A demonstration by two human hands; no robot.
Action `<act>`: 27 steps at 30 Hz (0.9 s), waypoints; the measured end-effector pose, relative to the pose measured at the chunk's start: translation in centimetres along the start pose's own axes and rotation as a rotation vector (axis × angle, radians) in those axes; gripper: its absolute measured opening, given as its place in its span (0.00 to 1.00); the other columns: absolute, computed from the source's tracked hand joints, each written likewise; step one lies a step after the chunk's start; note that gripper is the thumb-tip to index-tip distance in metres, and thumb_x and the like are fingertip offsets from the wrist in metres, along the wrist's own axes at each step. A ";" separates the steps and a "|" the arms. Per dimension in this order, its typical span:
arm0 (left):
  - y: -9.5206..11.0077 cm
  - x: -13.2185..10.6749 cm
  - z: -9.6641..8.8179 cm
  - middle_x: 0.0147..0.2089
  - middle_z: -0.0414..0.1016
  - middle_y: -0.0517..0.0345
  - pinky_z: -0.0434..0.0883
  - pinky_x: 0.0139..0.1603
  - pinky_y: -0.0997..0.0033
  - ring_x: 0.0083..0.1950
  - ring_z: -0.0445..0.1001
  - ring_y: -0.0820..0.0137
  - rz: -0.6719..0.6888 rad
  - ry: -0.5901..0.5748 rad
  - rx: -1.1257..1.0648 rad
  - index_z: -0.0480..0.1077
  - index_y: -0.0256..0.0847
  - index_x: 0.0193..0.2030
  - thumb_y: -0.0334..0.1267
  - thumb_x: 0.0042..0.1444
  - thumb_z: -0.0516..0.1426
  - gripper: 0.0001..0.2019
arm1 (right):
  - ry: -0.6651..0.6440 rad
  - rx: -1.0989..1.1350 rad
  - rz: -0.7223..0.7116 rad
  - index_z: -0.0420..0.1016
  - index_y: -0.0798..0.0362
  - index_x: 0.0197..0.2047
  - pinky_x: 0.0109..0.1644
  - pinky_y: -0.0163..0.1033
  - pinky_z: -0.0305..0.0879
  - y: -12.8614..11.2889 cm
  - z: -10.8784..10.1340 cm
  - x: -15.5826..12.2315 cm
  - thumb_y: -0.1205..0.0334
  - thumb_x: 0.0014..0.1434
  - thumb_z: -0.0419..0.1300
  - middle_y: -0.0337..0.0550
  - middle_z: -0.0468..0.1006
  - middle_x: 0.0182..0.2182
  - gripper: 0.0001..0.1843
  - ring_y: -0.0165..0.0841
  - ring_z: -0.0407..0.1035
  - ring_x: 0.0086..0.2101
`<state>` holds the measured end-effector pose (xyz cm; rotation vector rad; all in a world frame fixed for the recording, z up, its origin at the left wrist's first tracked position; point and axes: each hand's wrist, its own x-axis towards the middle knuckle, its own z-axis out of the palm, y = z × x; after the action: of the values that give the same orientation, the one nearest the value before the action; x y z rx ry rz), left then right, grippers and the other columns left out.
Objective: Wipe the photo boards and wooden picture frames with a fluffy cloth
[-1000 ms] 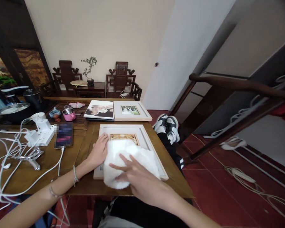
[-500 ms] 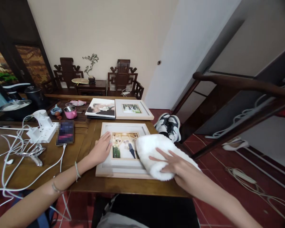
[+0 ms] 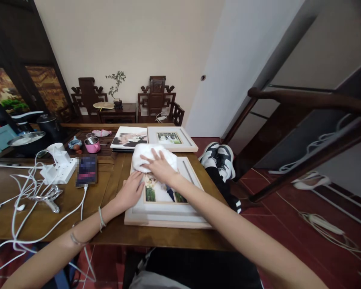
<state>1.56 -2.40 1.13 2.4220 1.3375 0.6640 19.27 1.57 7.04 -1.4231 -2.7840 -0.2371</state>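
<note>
A light wooden picture frame (image 3: pixel 168 222) lies flat near the table's front edge, its photo partly covered by my right arm. My left hand (image 3: pixel 130 190) rests on the frame's left side, fingers stretched out. At the frame's far left part, a fluffy white cloth (image 3: pixel 139 154) is held under my right hand (image 3: pixel 160 163), whose fingers spread over its top. The cloth hides the frame's far left corner and the top of the photo. Just beyond it lie a second frame (image 3: pixel 188 141) and a white photo panel (image 3: pixel 117 145).
On the left of the wooden table (image 3: pixel 105 200) are a white power strip (image 3: pixel 66 170), tangled white cables, a phone (image 3: pixel 86 170) and a silvery clip (image 3: pixel 49 197). A pink cup (image 3: pixel 92 145) stands farther back. Shoes (image 3: pixel 219 158) show beyond the right edge, near a dark wooden chair (image 3: pixel 289 96).
My right hand has swept the white cloth from the frame's right side to its far left part. My left hand stays on the left edge. The view has shifted slightly.
</note>
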 end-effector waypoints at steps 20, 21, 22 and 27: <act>-0.4 -0.1 1.0 0.67 0.61 0.40 0.58 0.68 0.47 0.70 0.58 0.58 0.002 0.092 0.001 0.64 0.32 0.62 0.35 0.66 0.45 0.20 | -0.405 0.231 0.094 0.73 0.45 0.60 0.64 0.67 0.52 -4.9 -6.1 -19.1 0.85 0.43 0.49 0.41 0.60 0.66 0.43 0.57 0.48 0.65; -0.4 -0.2 1.0 0.68 0.61 0.40 0.58 0.68 0.47 0.70 0.58 0.58 0.005 0.086 0.002 0.64 0.32 0.61 0.35 0.66 0.45 0.20 | -0.415 0.266 0.080 0.71 0.44 0.61 0.64 0.66 0.52 -5.4 -6.5 -19.0 0.84 0.44 0.49 0.40 0.60 0.66 0.43 0.55 0.47 0.65; -0.3 -0.2 0.9 0.68 0.61 0.40 0.58 0.69 0.46 0.70 0.58 0.58 0.009 0.079 0.002 0.64 0.32 0.61 0.35 0.66 0.45 0.20 | -0.426 0.282 0.085 0.69 0.45 0.62 0.65 0.65 0.52 -5.7 -6.5 -18.6 0.84 0.45 0.49 0.41 0.59 0.66 0.43 0.55 0.46 0.66; -0.2 -0.2 0.5 0.68 0.60 0.40 0.56 0.69 0.46 0.71 0.56 0.58 0.018 0.048 -0.009 0.64 0.33 0.62 0.34 0.66 0.46 0.20 | -0.281 0.114 0.273 0.60 0.54 0.68 0.64 0.70 0.47 -2.7 -2.7 -11.7 0.85 0.47 0.49 0.49 0.49 0.70 0.44 0.61 0.41 0.66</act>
<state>1.59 -2.47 0.50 2.4283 1.3290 0.7356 23.81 -9.75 8.52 -1.9122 -2.7004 0.1323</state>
